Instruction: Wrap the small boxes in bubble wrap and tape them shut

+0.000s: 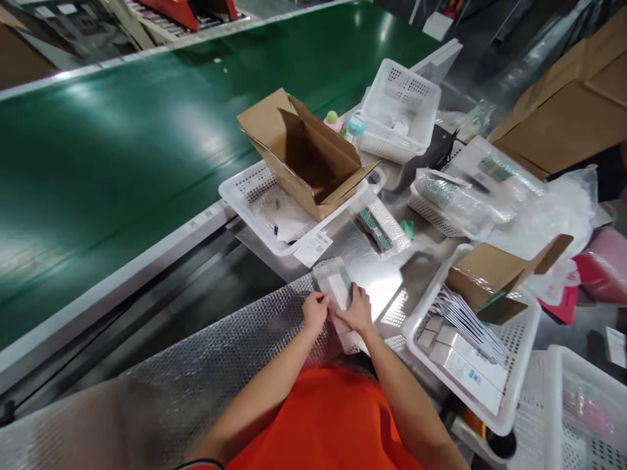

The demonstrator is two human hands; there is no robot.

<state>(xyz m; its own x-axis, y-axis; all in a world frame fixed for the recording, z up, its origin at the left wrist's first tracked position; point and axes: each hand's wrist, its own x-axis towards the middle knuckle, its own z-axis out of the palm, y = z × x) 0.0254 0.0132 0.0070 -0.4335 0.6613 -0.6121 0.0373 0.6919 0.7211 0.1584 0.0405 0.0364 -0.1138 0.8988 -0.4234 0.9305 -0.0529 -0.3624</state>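
A small white box wrapped in bubble wrap [337, 287] lies at the table's near edge, in front of my body. My right hand [359, 309] grips its right side, fingers bent over it. On the other side, my left hand [316, 309] is closed in a pinch at the wrap's left edge. A long bubble wrap sheet [210, 365] stretches from there to the lower left. Beyond the hands lies another bubble-wrapped packet [385, 227] with a green and white face, near a white label [314, 248].
An open cardboard box [304, 153] stands in a white tray [235, 196], beside the green conveyor belt [147, 137]. A basket [414, 326] at the right holds white boxes and leaflets. Another basket [401, 98] and bagged packets [460, 196] stand farther back.
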